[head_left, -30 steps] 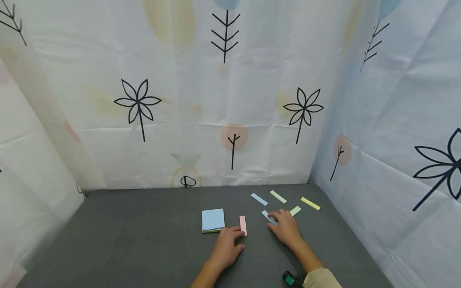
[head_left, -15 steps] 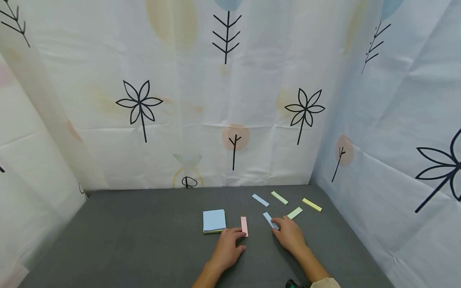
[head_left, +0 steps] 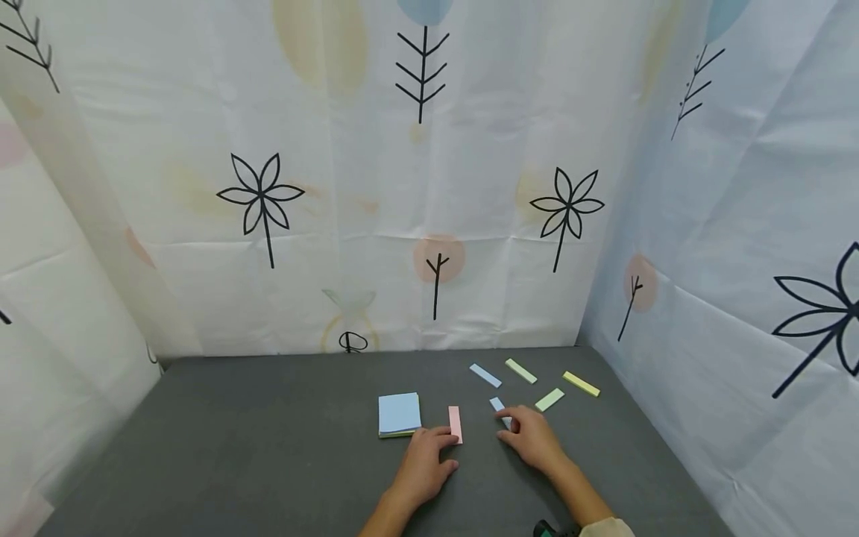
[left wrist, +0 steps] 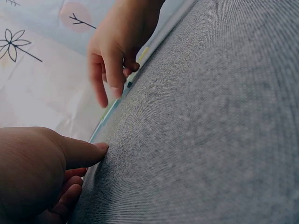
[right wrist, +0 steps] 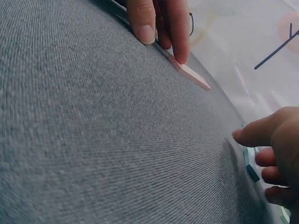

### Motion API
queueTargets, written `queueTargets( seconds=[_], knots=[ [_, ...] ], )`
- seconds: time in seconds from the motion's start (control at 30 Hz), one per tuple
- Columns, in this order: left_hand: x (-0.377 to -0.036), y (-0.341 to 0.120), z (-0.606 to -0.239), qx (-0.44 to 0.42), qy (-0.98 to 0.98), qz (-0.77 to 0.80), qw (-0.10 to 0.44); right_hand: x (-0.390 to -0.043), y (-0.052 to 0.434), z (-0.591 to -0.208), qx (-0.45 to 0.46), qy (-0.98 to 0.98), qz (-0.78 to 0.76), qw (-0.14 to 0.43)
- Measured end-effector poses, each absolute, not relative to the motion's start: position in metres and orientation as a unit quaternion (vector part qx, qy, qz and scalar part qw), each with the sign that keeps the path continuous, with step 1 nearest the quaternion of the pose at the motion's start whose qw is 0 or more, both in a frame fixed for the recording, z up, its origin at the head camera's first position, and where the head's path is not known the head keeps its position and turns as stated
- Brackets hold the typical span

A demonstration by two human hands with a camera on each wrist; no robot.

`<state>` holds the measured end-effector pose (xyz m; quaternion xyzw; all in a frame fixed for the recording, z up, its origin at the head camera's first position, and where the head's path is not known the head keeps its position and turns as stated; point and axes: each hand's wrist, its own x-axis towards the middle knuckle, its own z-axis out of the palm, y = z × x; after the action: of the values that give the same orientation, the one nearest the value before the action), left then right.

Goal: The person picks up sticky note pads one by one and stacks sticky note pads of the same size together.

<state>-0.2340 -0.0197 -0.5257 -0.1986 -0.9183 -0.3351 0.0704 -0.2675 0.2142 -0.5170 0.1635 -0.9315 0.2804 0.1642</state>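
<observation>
In the head view my left hand (head_left: pixel 423 466) rests on the table, fingers loosely bent. Its index fingertip touches the near end of a pink paper strip (head_left: pixel 455 416), which the right wrist view also shows. My right hand (head_left: pixel 535 441) is over a light blue strip (head_left: pixel 496 403), its fingers covering the strip's middle. Thumb and index finger stand apart, with a short piece of the blue strip showing between them. Beside the left hand's fingertips lies a square pad of sticky notes (head_left: pixel 399 412), blue on top with a yellow-green edge below.
Behind the right hand lie another blue strip (head_left: pixel 485 375), a green strip (head_left: pixel 520 371), a second green strip (head_left: pixel 550 400) and a yellow strip (head_left: pixel 581 383). A patterned white curtain (head_left: pixel 496 298) borders the grey table (head_left: pixel 235 440) at the back and sides.
My right hand's index finger has reached left across the blue strip, and its thumb has moved left. That strip has turned slightly towards the pink one's direction. My left hand stays in place.
</observation>
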Motion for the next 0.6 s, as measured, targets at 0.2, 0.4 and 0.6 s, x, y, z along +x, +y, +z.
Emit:
queueTargets(
  seconds=[0.2,0.4,0.6],
  knots=[
    [-0.2342,-0.0202,-0.5276,-0.196,-0.916,-0.345,0.066,-0.2687,0.2174,-0.5172,0.120,-0.952,0.219,0.177],
    [-0.2353,-0.0202,-0.5281,-0.197,-0.915,-0.345,0.069,-0.2686,0.2161,-0.5178,0.156,-0.949,0.222,0.158],
    [-0.2361,-0.0200,-0.5293,-0.199,-0.916,-0.340,0.074,-0.2739,0.2161,-0.5215,0.233,-0.935,0.214,0.159]
  ],
)
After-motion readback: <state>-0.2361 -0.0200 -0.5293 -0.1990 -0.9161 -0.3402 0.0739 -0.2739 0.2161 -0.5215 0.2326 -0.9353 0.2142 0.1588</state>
